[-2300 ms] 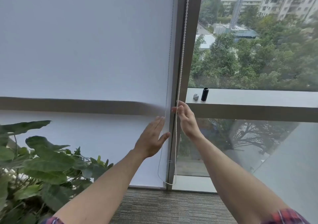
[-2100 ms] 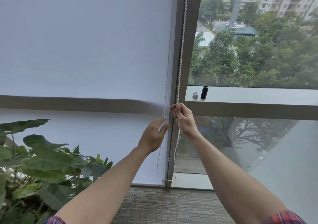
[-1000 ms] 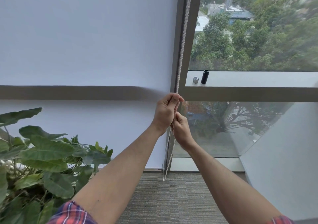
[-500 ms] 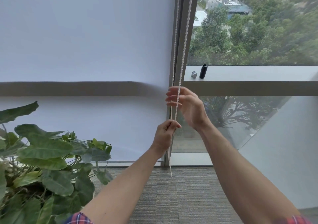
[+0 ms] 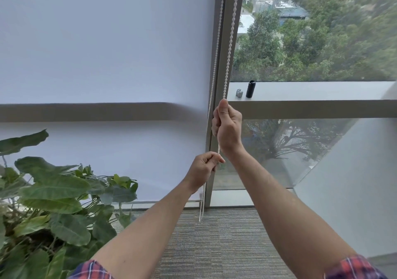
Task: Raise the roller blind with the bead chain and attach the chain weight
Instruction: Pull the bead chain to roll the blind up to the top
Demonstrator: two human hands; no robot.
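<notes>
Here the bead chain (image 5: 229,42) is the thing to watch: a white string of small round beads running down in two strands along the dark window frame (image 5: 223,64), one thin strand close to the blind's edge and one nearer you that looks thicker. Your right hand (image 5: 228,126) is clenched on the nearer strand just below the level of the sill, thumb up along the beads. Your left hand (image 5: 204,171) sits lower and to the left, pinching the chain between thumb and fingers; below it the loop hangs on to just above the carpet (image 5: 214,246). The roller blind (image 5: 107,53) is a plain pale fabric covering the pane left of the frame, its bottom edge down near the floor, with a horizontal frame bar showing through it as a dark band. On the sill (image 5: 311,91) right of the frame stand a small silver clip-like piece (image 5: 239,92) and a black cylinder (image 5: 250,88), just beside each other; you cannot tell which is the chain weight. No writing or brand is readable anywhere. A leafy green plant (image 5: 49,193) fills the lower left, and your plaid sleeves (image 5: 352,268) show at the bottom edge.
</notes>
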